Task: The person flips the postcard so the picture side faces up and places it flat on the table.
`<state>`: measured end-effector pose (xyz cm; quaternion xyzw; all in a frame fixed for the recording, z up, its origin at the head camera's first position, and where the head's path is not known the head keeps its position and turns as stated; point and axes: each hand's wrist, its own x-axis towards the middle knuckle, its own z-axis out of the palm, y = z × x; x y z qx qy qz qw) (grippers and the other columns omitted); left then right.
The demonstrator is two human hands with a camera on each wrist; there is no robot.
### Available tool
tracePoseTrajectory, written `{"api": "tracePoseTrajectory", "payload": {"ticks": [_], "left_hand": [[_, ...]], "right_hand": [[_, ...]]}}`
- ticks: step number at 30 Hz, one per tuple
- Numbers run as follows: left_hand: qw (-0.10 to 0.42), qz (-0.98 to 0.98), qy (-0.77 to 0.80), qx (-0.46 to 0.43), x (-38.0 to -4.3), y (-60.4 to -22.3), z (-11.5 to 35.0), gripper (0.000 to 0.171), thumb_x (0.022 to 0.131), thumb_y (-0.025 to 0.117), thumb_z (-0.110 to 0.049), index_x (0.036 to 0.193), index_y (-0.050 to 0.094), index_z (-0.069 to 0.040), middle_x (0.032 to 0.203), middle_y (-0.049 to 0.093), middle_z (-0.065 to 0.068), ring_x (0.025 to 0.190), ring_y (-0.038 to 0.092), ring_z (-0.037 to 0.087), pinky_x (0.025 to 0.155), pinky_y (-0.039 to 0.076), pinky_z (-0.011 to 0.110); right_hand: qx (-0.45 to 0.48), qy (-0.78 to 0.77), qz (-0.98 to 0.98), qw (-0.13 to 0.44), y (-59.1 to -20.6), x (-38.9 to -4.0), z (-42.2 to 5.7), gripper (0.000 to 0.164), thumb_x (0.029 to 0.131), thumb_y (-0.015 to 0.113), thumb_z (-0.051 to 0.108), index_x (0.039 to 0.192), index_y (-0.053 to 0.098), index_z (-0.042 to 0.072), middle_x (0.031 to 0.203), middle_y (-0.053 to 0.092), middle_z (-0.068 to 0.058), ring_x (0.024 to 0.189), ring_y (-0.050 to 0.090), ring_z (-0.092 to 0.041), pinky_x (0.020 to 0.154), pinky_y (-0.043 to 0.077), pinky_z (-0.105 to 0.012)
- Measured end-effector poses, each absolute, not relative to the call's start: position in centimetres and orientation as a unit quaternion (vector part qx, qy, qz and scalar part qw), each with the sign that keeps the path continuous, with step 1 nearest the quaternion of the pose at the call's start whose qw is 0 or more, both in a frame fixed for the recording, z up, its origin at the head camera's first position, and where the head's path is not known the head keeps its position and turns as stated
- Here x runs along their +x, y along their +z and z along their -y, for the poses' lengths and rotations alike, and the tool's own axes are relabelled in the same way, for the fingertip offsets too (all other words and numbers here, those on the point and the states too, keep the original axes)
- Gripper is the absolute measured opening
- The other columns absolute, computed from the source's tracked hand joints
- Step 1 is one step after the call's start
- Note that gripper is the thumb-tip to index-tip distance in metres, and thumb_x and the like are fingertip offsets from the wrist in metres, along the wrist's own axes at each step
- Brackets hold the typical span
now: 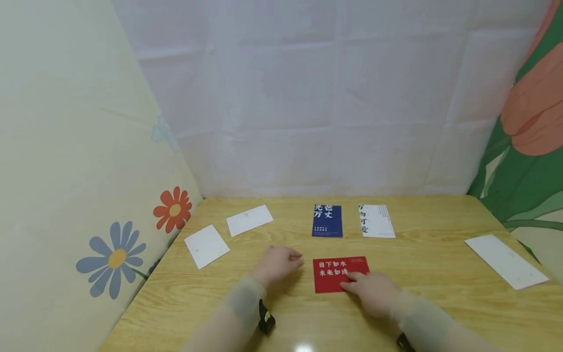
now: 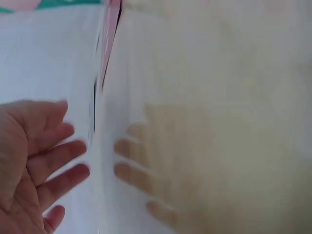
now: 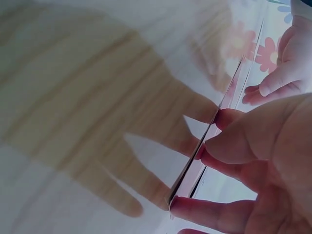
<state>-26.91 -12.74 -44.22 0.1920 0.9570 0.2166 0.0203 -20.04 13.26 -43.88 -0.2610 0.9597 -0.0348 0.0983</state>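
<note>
A red card (image 1: 326, 284) with white characters lies flat on the wooden table, nearest to both hands. My right hand (image 1: 376, 292) touches its right side, with thumb and forefinger over the card's face. In the right wrist view the card shows almost edge-on, and several fingertips of the right hand (image 3: 263, 161) meet it. Left of the card hovers my left hand (image 1: 277, 264), apart from it, palm turned inward. Nothing is between its loosely bent fingers in the left wrist view.
Behind the red card lie a blue card (image 1: 327, 224) and a white card with dark characters (image 1: 379, 222). Two plain white cards (image 1: 249, 220) (image 1: 206, 247) lie at the left, another white card (image 1: 506, 261) at the right. A white cloth (image 1: 330, 98) hangs behind the table (image 1: 431, 274).
</note>
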Motion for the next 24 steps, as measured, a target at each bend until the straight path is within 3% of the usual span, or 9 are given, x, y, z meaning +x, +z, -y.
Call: {"api": "tracePoseTrajectory", "payload": {"ticks": [6,9,16,24], "left_hand": [[-0.008,-0.976,0.183,0.12,-28.7,-44.1,14.9,0.04,0.095,0.057,-0.03,0.127,0.062,-0.007,0.131,0.059,0.011,0.125,0.051,0.031,0.107,0.021,0.06],[-0.015,-0.986,0.146,0.078,-29.9,-44.2,16.2,0.041,0.096,0.054,-0.036,0.127,0.062,-0.009,0.134,0.057,0.011,0.126,0.05,0.031,0.107,0.019,0.063],[0.01,-0.995,0.097,0.002,-32.2,-44.8,19.2,0.06,0.096,0.048,-0.044,0.137,0.05,0.0,0.147,0.039,0.021,0.133,0.037,0.041,0.107,0.014,0.066],[0.038,-0.995,0.095,-0.017,-33.1,-45.2,21.2,0.068,0.096,0.044,-0.047,0.139,0.044,0.006,0.147,0.035,0.027,0.135,0.033,0.043,0.107,0.013,0.065]], "right_hand": [[-0.262,-0.039,-0.961,0.085,-44.1,-19.8,-14.1,0.037,0.094,0.055,0.012,0.127,0.064,0.025,0.135,0.056,-0.007,0.115,0.057,-0.034,0.096,0.044,-0.05],[-0.259,-0.044,-0.961,0.089,-44.1,-19.7,-14.5,0.036,0.094,0.055,0.012,0.126,0.065,0.026,0.134,0.056,-0.007,0.115,0.057,-0.033,0.096,0.043,-0.05],[-0.247,-0.058,-0.961,0.106,-44.2,-19.6,-15.9,0.035,0.095,0.055,0.013,0.125,0.066,0.028,0.134,0.057,-0.005,0.117,0.056,-0.032,0.097,0.042,-0.052],[-0.227,-0.075,-0.964,0.117,-44.2,-19.5,-17.4,0.032,0.095,0.058,0.015,0.122,0.068,0.028,0.131,0.058,-0.004,0.117,0.056,-0.032,0.096,0.043,-0.052]]}}
